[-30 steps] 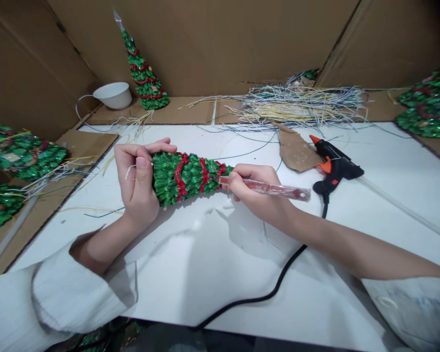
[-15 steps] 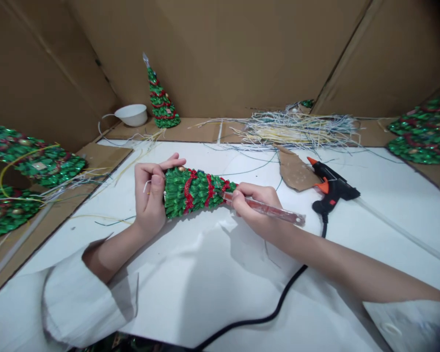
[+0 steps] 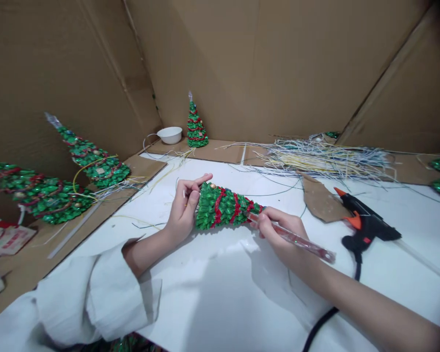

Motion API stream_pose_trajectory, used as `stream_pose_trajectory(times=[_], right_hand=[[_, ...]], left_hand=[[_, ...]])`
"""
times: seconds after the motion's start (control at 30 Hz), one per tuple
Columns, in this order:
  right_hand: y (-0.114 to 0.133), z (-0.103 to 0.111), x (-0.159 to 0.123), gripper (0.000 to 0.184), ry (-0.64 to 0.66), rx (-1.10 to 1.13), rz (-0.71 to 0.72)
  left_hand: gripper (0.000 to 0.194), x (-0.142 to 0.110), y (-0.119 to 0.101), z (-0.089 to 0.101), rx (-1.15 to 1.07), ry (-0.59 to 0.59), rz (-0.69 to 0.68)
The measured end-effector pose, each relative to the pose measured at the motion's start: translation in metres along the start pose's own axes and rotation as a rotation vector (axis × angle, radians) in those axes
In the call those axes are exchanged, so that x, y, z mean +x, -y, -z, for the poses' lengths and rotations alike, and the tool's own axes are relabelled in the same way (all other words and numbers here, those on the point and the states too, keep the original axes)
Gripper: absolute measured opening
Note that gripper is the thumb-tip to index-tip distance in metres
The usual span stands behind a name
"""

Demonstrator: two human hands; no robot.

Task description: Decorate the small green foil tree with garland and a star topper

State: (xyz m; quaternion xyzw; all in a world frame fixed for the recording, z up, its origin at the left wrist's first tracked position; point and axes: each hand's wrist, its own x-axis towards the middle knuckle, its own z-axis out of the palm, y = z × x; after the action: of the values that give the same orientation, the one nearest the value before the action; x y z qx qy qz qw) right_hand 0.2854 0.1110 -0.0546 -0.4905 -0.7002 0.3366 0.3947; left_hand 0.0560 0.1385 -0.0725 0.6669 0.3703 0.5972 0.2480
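A small green Christmas tree (image 3: 225, 208) with red garland lies on its side above the white tabletop, its tip pointing right. My left hand (image 3: 185, 210) is closed around its broad base, with one finger stretched out past it. In my right hand (image 3: 280, 227) is a slim, reddish translucent tool (image 3: 306, 244) with a hole in its rear end; its exact kind is unclear. The tool's front end meets the tree near the narrow top. My right fingers are also close to the tip, which they partly hide.
A black glue gun (image 3: 370, 217) with an orange nozzle lies at right beside a cardboard scrap (image 3: 320, 198); its cord runs under my right forearm. Behind are a wire pile (image 3: 326, 159), a white bowl (image 3: 169, 135) and a standing tree (image 3: 196, 127). More trees (image 3: 95, 161) stand left.
My view has swung left and up, so the scene sits farther right and lower. Both hands keep their hold on the tree and the tool, with little other visible movement.
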Motion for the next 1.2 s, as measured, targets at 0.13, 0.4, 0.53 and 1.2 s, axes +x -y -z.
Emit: stream_pose_trajectory(times=[0.13, 0.4, 0.53, 1.2], right_hand=[[-0.002, 0.0, -0.001, 0.03, -0.003, -0.012, 0.013], [-0.001, 0.001, -0.003, 0.032, -0.022, -0.054, 0.046], [0.0, 0.001, -0.003, 0.033, -0.022, -0.083, 0.038], [-0.001, 0.0, -0.005, 0.034, -0.054, -0.052, 0.0]], left_hand=[[0.009, 0.0, -0.002, 0.002, 0.076, -0.014, -0.023], [0.007, 0.03, -0.029, 0.035, 0.311, -0.5, -0.417], [0.01, 0.048, -0.023, 0.066, 0.288, -0.77, -0.435], [0.011, 0.049, 0.046, 0.094, 0.681, -0.499, -0.075]])
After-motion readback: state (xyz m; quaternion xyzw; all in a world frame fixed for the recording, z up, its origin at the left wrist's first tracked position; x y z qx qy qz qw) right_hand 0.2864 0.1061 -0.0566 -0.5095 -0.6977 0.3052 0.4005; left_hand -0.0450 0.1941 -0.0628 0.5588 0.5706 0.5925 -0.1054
